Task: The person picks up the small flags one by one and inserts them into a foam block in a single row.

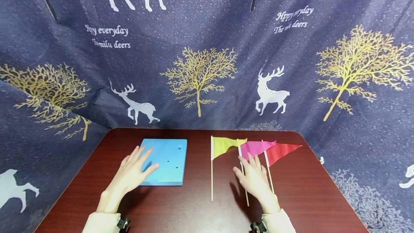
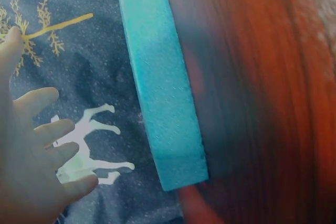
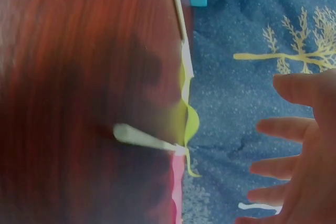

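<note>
"Because the left hand (image 1: 130, 171) comes between the head camera and the blue board (image 1: 166, 170), part of the board's left side is hidden. What else is hard to make out?"

"The right hand (image 1: 255, 178) covers the lower part of the pink flag (image 1: 253, 147) and some of its stick. In the right wrist view that flag is cut off at the bottom, and a pale stick beside it is blurred. The left wrist view shows the board edge-on, cut off at the top."

"And the edges, the room to move?"

"The board lies flat on the left half of the tabletop (image 1: 198, 175), with a strip of wood between its right edge and the yellow flag (image 1: 223, 146). On the right it is tighter: the yellow tip reaches past the top of the pink flag's stick, and the pink tip runs past that of the red flag (image 1: 280, 151). The far table edge meets a patterned cloth (image 1: 210, 21)."

"How are the fingers?"

"Spread on both hands, thumbs held away, gripping nothing. The left ones are over the board's left side, and the left wrist view shows a gap between them and it. The right ones are over the pink flag, apart from it in the right wrist view."
</note>
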Tool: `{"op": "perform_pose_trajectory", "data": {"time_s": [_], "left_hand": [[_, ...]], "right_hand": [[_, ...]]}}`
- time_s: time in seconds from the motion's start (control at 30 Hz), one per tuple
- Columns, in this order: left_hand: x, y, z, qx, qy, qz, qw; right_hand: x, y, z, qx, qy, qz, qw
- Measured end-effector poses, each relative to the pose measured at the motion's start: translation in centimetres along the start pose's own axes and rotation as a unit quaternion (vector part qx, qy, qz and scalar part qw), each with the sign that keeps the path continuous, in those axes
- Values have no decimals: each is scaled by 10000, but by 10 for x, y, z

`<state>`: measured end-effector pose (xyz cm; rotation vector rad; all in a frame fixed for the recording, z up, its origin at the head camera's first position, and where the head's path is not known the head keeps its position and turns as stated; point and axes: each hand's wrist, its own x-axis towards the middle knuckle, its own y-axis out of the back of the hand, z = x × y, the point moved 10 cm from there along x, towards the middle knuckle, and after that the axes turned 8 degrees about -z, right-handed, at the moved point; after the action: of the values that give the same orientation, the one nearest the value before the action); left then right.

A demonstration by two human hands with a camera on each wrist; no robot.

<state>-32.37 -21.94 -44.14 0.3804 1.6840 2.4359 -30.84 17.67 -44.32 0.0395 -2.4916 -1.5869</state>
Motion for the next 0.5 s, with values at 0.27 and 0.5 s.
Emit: {"op": "perform_pose_trajectory", "data": {"time_s": [0.27,0.5], "left_hand": [[-1,-3,-13,-198,-49,-52,9998],[-5,-6,-24,-433,-54,-84,9990]], "right_hand": [[3,-8,-13,305,160,191,9992],[6,-22,-21,507,180,197,9984]]}}
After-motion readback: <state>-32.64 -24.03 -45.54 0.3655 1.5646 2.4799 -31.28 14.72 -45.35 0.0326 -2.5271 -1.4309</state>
